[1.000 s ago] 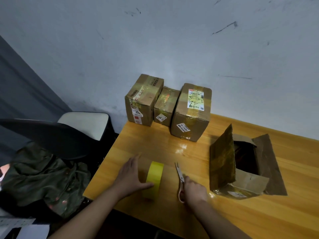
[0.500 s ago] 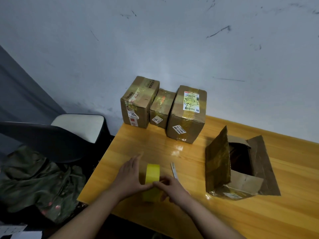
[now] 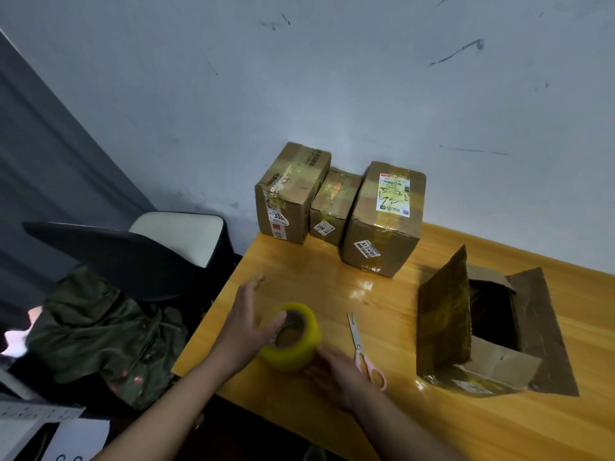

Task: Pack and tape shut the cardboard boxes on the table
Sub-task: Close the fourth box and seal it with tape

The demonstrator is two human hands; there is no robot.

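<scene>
Between both hands: yellow tape roll (image 3: 290, 337), tilted, at table (image 3: 432, 427) near edge. Left hand (image 3: 244, 322) gripping roll, thumb hooked into core. Right hand (image 3: 336, 377) cupping roll's near side, fingers curled against it. Just right of right hand: pink-handled scissors (image 3: 362, 352), flat. Further right: open box (image 3: 489, 331), flaps spread. Beyond hands, against wall: three taped boxes (image 3: 339, 207).

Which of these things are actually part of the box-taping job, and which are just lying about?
Part of the job:
- yellow tape roll, held by left hand and right hand
- scissors on the table
- open box
- three taped boxes by the wall

Lying about:
- green jacket
- chair
</scene>
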